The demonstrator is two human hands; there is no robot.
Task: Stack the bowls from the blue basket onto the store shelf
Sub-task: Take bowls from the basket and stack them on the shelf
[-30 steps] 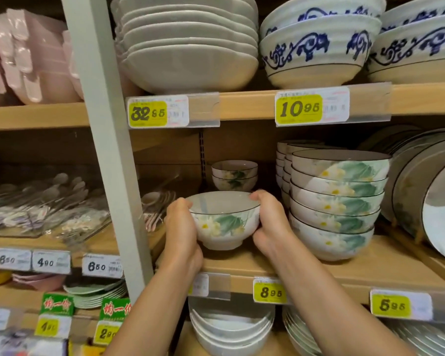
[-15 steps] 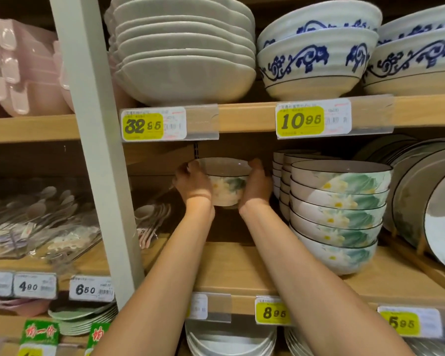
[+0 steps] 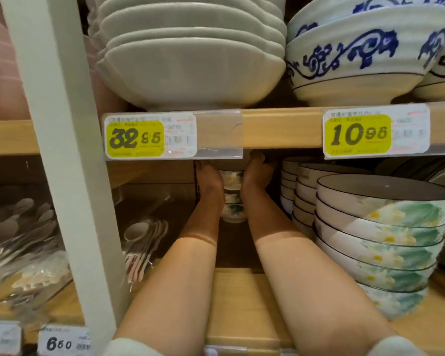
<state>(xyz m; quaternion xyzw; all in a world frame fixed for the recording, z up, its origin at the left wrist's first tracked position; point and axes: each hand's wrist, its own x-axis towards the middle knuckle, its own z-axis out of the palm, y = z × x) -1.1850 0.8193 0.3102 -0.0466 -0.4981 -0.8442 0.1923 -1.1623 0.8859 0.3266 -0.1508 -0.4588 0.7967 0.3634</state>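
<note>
The bowl (image 3: 232, 179) sits between the left hand (image 3: 208, 181) and the right hand (image 3: 257, 176), directly above two stacked bowls (image 3: 233, 210) at the back of the shelf (image 3: 237, 304). A bowl stack (image 3: 380, 240) stands right of the right hand, spoons (image 3: 144, 242) lie left of the left hand, and the upper shelf (image 3: 280, 127) runs just above both.

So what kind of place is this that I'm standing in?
Probably a shop's tableware aisle: yellow price labels on the wooden shelf edge, stacks of matching floral ceramic bowls, and left hand and right hand holding another small floral bowl.
</note>
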